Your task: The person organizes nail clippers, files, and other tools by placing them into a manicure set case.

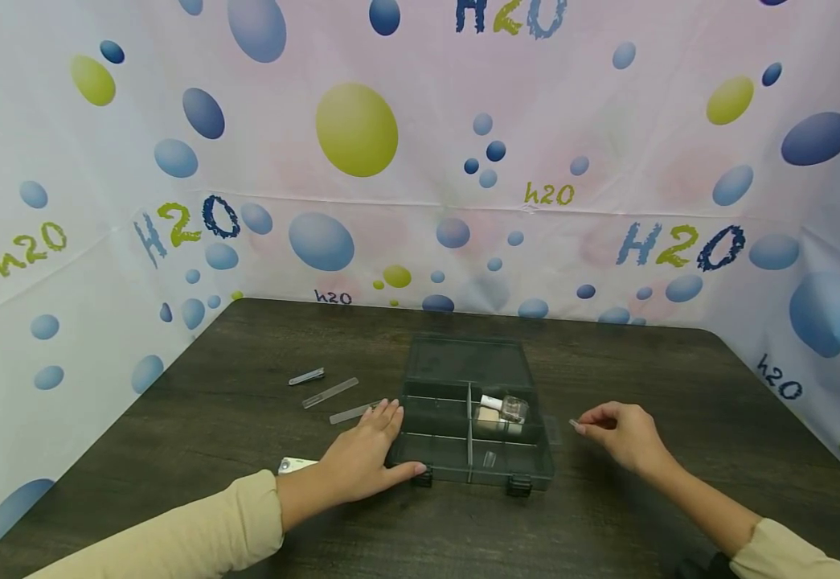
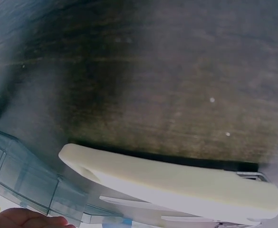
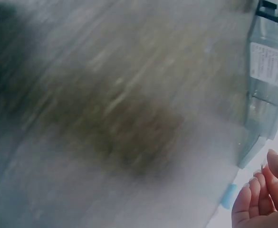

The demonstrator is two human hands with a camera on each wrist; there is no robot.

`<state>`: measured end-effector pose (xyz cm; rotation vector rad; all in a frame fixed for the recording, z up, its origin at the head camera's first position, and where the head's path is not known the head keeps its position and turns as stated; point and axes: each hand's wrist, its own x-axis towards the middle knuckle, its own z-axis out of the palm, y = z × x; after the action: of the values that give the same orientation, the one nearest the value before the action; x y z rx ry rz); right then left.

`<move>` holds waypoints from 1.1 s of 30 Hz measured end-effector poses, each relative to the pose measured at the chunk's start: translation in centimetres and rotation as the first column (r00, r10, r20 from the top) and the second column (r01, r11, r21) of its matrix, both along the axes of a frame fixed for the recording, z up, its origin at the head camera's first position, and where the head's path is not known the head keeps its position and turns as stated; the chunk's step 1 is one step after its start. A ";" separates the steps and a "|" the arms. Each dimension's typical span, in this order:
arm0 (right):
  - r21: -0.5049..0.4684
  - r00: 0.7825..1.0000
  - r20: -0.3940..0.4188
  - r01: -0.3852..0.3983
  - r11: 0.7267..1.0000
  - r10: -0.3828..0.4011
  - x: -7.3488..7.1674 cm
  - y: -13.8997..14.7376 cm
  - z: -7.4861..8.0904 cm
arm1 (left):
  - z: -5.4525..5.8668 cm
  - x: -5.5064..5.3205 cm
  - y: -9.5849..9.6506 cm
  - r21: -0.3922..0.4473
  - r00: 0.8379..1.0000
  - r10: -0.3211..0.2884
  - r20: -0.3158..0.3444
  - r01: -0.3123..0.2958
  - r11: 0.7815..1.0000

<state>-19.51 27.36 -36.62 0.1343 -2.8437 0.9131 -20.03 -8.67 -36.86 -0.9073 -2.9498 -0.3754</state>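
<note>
A smoky see-through plastic organizer box (image 1: 471, 450) lies with its lid (image 1: 466, 359) folded back. My left hand (image 1: 365, 454) rests against its left side, fingers fairly straight and the thumb on the front edge by a latch. To the right of the box, my right hand (image 1: 625, 434) pinches a small clear piece (image 1: 574, 423) between thumb and fingertips; its exact kind is too small to tell. Small bottles, among them a clear one (image 1: 514, 409) and a beige one (image 1: 488, 416), lie in the back right compartment. Another small clear piece (image 1: 489, 459) lies in the front right compartment.
Left of the box lie a metal nail clipper (image 1: 307, 376), a clear slim packet (image 1: 329, 393) and a pale flat strip (image 1: 350, 413). A cream-handled tool with a metal end (image 2: 172, 183) lies by my left wrist. A printed curtain (image 1: 420, 241) hangs behind the table.
</note>
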 end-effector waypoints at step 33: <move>-0.122 0.949 -0.097 -0.310 0.943 0.299 1.2 -6.0 0.9 | -0.2 0.0 0.0 0.002 1.000 0.010 0.013 -0.010 1.000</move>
<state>-18.30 21.39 -35.70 0.5943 -2.7230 1.1289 -20.05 -8.68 -37.02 -0.8934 -2.9642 -0.3852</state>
